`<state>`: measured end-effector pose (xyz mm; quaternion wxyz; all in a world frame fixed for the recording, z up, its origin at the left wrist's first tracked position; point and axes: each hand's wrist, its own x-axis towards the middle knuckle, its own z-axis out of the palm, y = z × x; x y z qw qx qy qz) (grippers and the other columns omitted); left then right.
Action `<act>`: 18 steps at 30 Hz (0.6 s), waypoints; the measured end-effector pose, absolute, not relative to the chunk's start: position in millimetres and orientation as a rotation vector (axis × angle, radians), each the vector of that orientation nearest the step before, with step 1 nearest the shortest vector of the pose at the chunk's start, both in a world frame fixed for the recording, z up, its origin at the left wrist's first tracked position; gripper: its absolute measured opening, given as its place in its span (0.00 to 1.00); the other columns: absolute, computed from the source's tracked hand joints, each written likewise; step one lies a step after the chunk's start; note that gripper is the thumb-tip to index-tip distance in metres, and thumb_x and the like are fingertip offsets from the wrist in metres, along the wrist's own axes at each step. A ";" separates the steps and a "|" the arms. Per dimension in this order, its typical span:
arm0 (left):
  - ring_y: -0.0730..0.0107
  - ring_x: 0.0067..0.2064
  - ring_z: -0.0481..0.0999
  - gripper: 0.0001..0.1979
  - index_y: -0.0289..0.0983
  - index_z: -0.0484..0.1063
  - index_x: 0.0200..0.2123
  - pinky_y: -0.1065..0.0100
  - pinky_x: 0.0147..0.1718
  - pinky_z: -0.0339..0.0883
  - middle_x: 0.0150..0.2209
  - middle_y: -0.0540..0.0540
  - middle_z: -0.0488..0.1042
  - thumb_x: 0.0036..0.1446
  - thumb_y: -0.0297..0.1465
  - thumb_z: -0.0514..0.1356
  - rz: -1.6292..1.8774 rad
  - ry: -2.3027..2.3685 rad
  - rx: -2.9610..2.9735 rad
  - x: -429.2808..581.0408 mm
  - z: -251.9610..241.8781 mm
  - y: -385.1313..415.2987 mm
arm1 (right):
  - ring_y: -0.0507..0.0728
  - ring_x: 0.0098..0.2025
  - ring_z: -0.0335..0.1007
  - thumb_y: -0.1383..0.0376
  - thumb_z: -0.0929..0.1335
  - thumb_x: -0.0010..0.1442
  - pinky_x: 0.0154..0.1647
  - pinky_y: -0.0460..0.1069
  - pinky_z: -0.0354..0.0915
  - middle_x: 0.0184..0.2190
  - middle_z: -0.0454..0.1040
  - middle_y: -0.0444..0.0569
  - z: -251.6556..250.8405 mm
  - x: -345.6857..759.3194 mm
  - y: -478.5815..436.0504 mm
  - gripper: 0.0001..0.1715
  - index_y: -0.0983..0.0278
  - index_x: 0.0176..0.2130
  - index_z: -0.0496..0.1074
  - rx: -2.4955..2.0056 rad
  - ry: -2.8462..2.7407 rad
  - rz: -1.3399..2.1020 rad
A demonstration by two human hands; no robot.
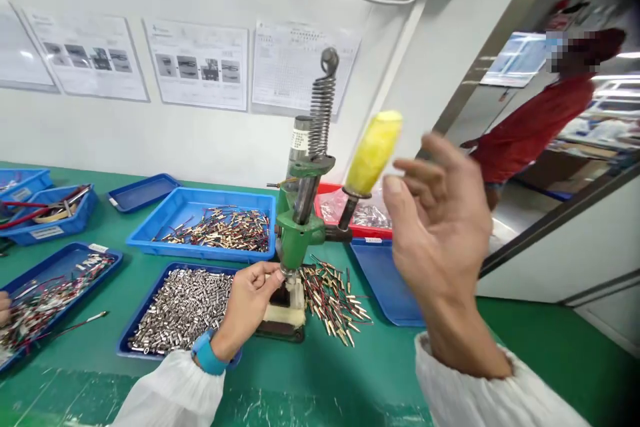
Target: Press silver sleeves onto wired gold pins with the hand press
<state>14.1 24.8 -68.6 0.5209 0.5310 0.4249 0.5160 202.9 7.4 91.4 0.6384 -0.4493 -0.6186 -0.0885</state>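
A green hand press (pixel 295 233) with a coil spring on top and a yellow-gripped lever (pixel 375 153) stands on the workbench. Beneath its ram, my left hand (pixel 255 290) pinches with thumb and forefinger right at the tooling; what is between the fingertips is too small and covered to name. My right hand (pixel 443 213) is raised just right of the lever, apart from it, its fingers loosely curled, spread and holding nothing. Small metal sleeves (pixel 185 310) fill a blue tray by my left wrist. Wired brass-coloured pieces (pixel 333 300) lie heaped right of the press base.
Behind, a blue tray (pixel 150 240) holds more wired pieces; a red tray (pixel 325 190) carries bagged parts. A dark blue tray (pixel 385 280) sits at right. Another person's hand (pixel 4 310) reaches a parts tray (pixel 107 257) at left. A person in red (pixel 540 120) is beyond the wall edge.
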 end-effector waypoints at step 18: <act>0.80 0.23 0.75 0.09 0.26 0.79 0.32 0.82 0.21 0.71 0.29 0.42 0.77 0.62 0.19 0.59 1.155 1.068 0.442 -48.8 -48.3 27.3 | 0.58 0.39 0.73 0.62 0.73 0.57 0.47 0.55 0.66 0.31 0.76 0.47 -95.6 254.7 57.3 0.08 0.64 0.30 0.74 -1.782 -1.477 0.495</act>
